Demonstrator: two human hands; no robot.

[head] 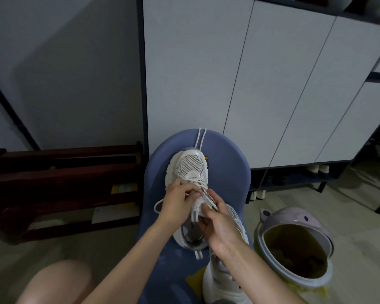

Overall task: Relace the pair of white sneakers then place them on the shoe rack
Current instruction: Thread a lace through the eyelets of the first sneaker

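Observation:
A white mesh sneaker lies on a blue stool with its toe pointing away from me. My left hand pinches the white lace at the eyelets on the sneaker's left side. My right hand grips the tongue and the right side of the sneaker near its opening. Two lace ends run past the toe over the stool's far edge. The second white sneaker stands at the stool's near right, partly hidden under my right forearm.
White cabinet doors rise behind the stool, with a low open shelf holding shoes beneath them. A dark wooden rack stands at the left. A lilac bin with a yellow liner sits on the floor at the right. My knee is lower left.

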